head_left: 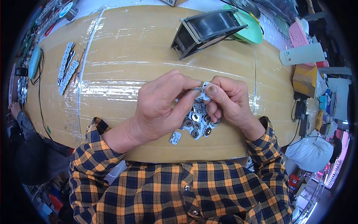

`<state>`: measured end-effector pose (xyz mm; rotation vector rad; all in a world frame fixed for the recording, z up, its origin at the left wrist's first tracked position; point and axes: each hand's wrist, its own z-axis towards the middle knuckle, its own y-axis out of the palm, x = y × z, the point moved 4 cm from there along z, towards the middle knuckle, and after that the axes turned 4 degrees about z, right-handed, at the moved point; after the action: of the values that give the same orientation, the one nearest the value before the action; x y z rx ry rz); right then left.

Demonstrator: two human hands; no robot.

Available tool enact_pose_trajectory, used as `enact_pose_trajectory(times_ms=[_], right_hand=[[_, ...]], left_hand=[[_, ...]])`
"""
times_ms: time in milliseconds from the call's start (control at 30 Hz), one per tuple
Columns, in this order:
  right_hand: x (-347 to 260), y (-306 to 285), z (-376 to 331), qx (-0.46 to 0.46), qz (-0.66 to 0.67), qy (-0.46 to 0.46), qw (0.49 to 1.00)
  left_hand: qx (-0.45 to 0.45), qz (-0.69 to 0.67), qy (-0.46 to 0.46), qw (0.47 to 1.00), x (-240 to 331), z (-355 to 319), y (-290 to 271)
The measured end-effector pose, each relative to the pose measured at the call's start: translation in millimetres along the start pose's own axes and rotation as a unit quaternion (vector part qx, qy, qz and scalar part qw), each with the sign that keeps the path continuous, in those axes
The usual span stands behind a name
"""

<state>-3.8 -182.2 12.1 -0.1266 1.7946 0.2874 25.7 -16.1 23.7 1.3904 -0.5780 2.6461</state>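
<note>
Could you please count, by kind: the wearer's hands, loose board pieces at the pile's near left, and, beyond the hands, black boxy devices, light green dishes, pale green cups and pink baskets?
Left hand and right hand: 2
Loose board piece: 1
Black boxy device: 1
Light green dish: 1
Pale green cup: 1
Pink basket: 1
Total: 7

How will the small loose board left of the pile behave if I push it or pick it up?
The board looks small and flat, so it's probably light and should slide rather than roll. Its straight edges suggest it's stiff. The table looks glossy there, so it may skid easily.
</note>
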Motion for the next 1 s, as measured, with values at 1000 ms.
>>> enact_pose_trajectory(times_ms=[1000], right_hand=[[-1.9,-2.0,-1.7,0.045,-0.023,-0.007,0.999]], left_hand=[[-0.032,-0.09,-0.099,0.99,-6.8,-1.5,-7.7]])
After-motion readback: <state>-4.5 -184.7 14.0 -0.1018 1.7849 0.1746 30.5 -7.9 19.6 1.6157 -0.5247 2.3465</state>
